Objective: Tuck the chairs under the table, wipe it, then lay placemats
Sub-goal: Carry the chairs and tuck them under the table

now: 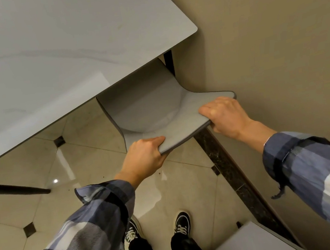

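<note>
A grey padded chair [148, 108] stands at the near right corner of the pale marble-look table [47, 56], its seat partly under the tabletop. Both hands grip the top edge of its backrest. My left hand [143, 158] holds the left end, thumb on top. My right hand [226, 115] holds the right end, close to the wall. The chair's legs are hidden.
A beige wall [276, 44] runs close along the right, with a dark stone skirting [228, 169] at its foot. A dark table leg [15, 189] slants across the tiled floor at left. Another grey surface [250, 242] shows at bottom right. My feet stand behind the chair.
</note>
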The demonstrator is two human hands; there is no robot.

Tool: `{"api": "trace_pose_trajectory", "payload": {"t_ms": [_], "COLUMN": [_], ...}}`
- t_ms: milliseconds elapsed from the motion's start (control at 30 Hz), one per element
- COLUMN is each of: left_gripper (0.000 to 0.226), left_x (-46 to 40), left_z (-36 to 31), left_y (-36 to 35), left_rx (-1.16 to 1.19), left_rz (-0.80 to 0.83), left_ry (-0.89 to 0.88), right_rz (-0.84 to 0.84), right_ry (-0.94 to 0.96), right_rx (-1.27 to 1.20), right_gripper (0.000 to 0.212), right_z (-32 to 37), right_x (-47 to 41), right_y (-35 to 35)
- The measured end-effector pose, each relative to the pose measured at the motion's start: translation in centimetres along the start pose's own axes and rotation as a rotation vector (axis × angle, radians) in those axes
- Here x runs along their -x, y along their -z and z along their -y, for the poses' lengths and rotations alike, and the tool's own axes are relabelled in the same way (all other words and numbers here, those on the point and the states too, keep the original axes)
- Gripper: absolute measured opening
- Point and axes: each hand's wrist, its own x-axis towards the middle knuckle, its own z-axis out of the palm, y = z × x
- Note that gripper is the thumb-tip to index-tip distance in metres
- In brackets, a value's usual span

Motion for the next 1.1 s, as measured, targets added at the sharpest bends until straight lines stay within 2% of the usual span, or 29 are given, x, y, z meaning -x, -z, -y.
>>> {"api": "trace_pose_trajectory", "payload": {"t_ms": [267, 500, 633, 700, 767, 833, 933, 1000, 1100], "left_gripper": [0.065, 0.059, 0.040, 0.038, 0.043, 0.050, 0.058, 0.056, 0.054], "left_x": [-2.6, -2.2, -1.7, -1.3, -0.8, 0.1, 2.3, 3.5, 5.3], "left_z": [0.9, 0.5, -0.2, -0.6, -0.4, 0.0, 0.9, 1.4, 2.4], "left_y": [0.3, 0.3, 0.6, 1.1, 1.8, 2.7, 4.3, 5.4, 6.6], "left_rx": [0.022, 0.038, 0.057, 0.087, 0.089, 0.061, 0.024, 0.020, 0.025], "left_rz": [0.010, 0.033, 0.059, 0.101, 0.139, 0.168, 0.212, 0.234, 0.236], "left_ry": [0.020, 0.062, 0.119, 0.150, 0.158, 0.164, 0.183, 0.182, 0.144], "right_rz": [0.002, 0.008, 0.112, 0.144, 0.144, 0.139, 0.113, 0.105, 0.120], "right_ry": [0.023, 0.002, -0.113, -0.213, -0.316, -0.396, -0.460, -0.490, -0.549], "right_rx": [0.007, 0.028, 0.106, 0.145, 0.175, 0.169, 0.123, 0.071, 0.016], "right_gripper": [0.025, 0.025, 0.021, 0.021, 0.035, 0.060, 0.086, 0.090, 0.084], "right_z": [-1.8, -1.4, -0.2, 0.6, 1.6, 2.9, 6.6, 9.6, 14.7], "right_x": [-2.8, -2.4, -2.5, -2.2, -2.0, -1.6, 0.0, 1.1, 1.8], "right_y": [0.2, 0.1, 0.7, 1.2, 1.6, 2.0, 2.6, 2.8, 3.5]}}
